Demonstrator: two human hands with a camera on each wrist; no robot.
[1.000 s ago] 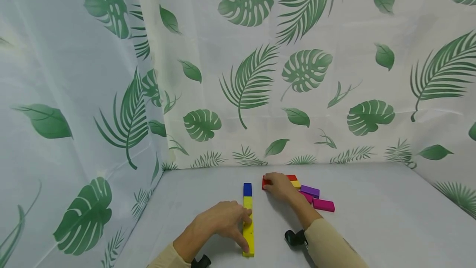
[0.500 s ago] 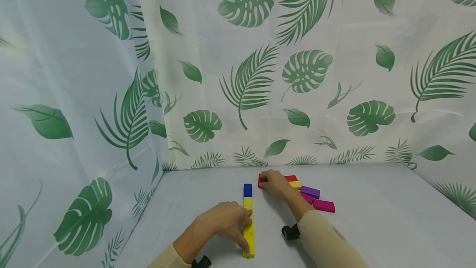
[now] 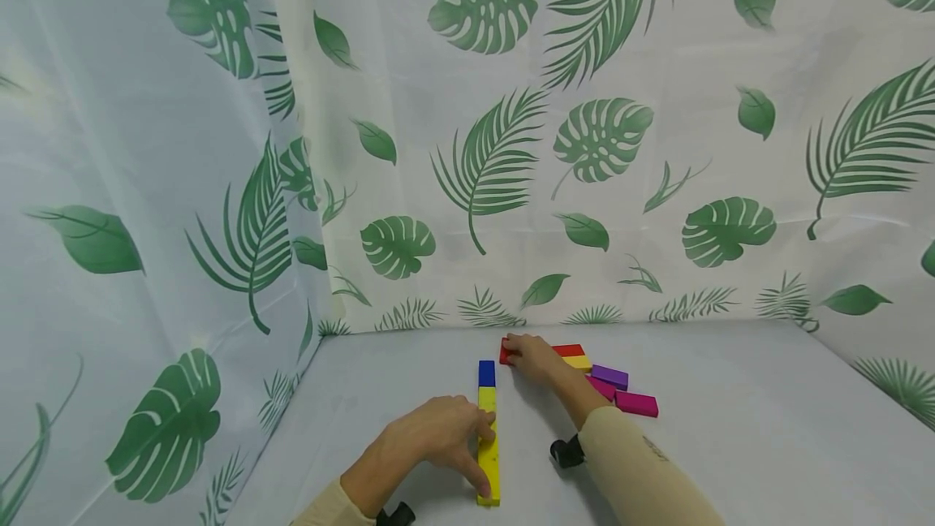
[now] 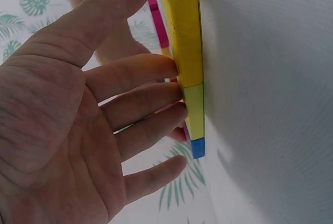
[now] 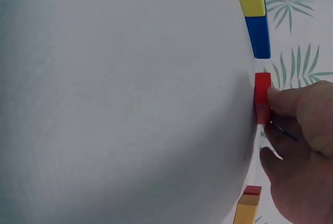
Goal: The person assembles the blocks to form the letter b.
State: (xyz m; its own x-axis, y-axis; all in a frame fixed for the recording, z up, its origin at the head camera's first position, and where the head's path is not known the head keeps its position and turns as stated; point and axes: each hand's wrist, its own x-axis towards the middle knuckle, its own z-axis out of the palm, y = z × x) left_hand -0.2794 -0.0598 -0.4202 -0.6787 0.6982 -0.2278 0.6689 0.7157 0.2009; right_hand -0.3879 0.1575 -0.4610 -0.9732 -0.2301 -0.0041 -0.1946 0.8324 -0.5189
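A straight row of yellow blocks [image 3: 489, 461] runs away from me along the table, with a blue block [image 3: 486, 373] at its far end. My left hand [image 3: 438, 433] rests against the row, fingers [image 4: 140, 73] fairly straight and their tips right at the yellow side, the thumb near the close end. Farther off and to the right, my right hand [image 3: 536, 357] pinches a red block [image 5: 262, 96] between thumb and fingers. This block lies a short gap beyond the blue one in the right wrist view, close over the table. Part of it is hidden by the fingers.
To the right of my right hand lie another red block [image 3: 568, 350], a pale yellow block [image 3: 579, 363], a purple block [image 3: 609, 377] and two magenta blocks [image 3: 636, 404]. A leaf-patterned curtain [image 3: 599, 185] borders the white table [image 3: 730, 428] behind and on the left.
My right hand has moved left and slightly away with the red block, from the other blocks toward the far end of the row. The left hand and the row have stayed put.
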